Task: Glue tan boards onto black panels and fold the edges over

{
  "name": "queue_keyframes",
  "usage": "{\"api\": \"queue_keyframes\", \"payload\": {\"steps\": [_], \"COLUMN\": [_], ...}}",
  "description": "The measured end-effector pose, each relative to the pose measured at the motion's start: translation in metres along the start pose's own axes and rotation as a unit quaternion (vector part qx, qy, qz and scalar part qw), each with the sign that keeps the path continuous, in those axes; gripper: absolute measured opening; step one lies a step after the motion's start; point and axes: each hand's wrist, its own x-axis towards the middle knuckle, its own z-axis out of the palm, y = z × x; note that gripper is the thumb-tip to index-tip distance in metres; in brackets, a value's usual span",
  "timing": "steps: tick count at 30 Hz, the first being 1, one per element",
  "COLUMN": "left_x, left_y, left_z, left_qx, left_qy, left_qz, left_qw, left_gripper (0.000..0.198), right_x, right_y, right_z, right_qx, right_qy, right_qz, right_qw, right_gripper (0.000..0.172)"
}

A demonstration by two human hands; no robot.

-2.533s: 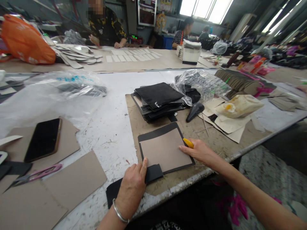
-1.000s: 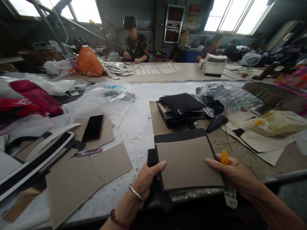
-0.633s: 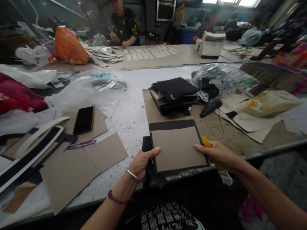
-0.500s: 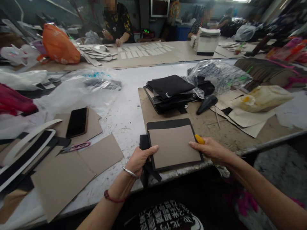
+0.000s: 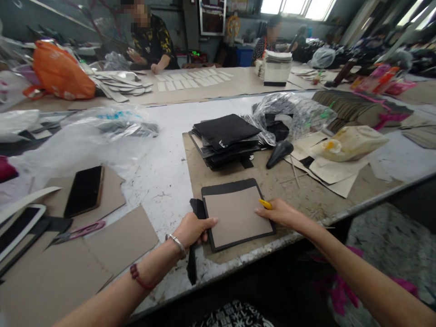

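Observation:
A flat tan board [image 5: 235, 215] lies on a slightly larger black sheet [image 5: 231, 186], whose dark margin shows around it, widest at the far side. My left hand [image 5: 197, 229] is closed on the left edge, thumb on top. Beside that hand, a black strip [image 5: 192, 268] reaches down over the table's front edge. My right hand [image 5: 282, 214] grips the right edge, with a small yellow tool [image 5: 265, 204] sticking out between its fingers; the rest of the tool is hidden. Just beyond lies a stack of black pieces [image 5: 226, 131].
To the left are a phone [image 5: 83, 190], pink-handled snips [image 5: 81, 230] and tan boards [image 5: 126, 236]. A dark cone-shaped object [image 5: 279, 153], clear plastic [image 5: 296, 116] and a yellowish bag [image 5: 354, 143] sit at right. Across the table a person [image 5: 153, 41] handles pale strips.
The view has shifted, so the whole table appears further left. Both hands keep hold of the layered sheets. The black strip by my left hand hangs differently.

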Motion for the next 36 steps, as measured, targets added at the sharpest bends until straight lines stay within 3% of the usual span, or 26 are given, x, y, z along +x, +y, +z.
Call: {"api": "queue_keyframes", "payload": {"steps": [3,6,9,11,14,16,19,24,28,36], "left_x": [-0.006,-0.015,-0.027,-0.034,-0.041,-0.040,-0.036,-0.028,-0.026,-0.025], "left_y": [-0.003,-0.014,-0.030,-0.041,-0.056,-0.064,-0.071,-0.075,-0.077,-0.079], "left_z": [-0.005,-0.013,-0.021,-0.025,-0.026,-0.025,-0.023,-0.023,-0.023,-0.023], "left_qx": [-0.004,-0.011,0.075,0.171,0.285,0.342,0.383,0.374,0.366,0.366], "left_qy": [0.018,0.063,0.118,0.106,0.047,0.029,0.003,-0.007,-0.003,-0.002], "left_qz": [0.010,0.028,0.144,0.292,0.468,0.524,0.554,0.563,0.565,0.562], "left_qw": [1.000,0.998,0.980,0.935,0.835,0.779,0.739,0.737,0.740,0.742], "left_gripper": [0.035,0.026,0.021,0.020,0.039,0.045,0.049,0.046,0.048,0.050], "right_x": [-0.003,-0.017,-0.039,-0.055,-0.073,-0.080,-0.084,-0.083,-0.080,-0.087], "right_y": [0.001,0.000,-0.009,-0.019,-0.036,-0.047,-0.060,-0.077,-0.083,-0.058], "right_z": [-0.005,-0.016,-0.026,-0.028,-0.021,-0.010,0.010,0.043,0.061,0.047], "right_qx": [-0.096,-0.139,-0.057,0.068,0.178,0.208,0.272,0.347,0.341,0.209], "right_qy": [0.018,0.119,0.204,0.222,0.227,0.224,0.231,0.220,0.222,0.332], "right_qz": [0.014,-0.002,-0.038,-0.067,-0.111,-0.124,-0.128,-0.139,-0.127,-0.050], "right_qw": [0.995,0.983,0.977,0.970,0.951,0.944,0.925,0.901,0.904,0.918], "right_gripper": [0.042,0.036,0.037,0.044,0.050,0.049,0.044,0.039,0.037,0.036]}}
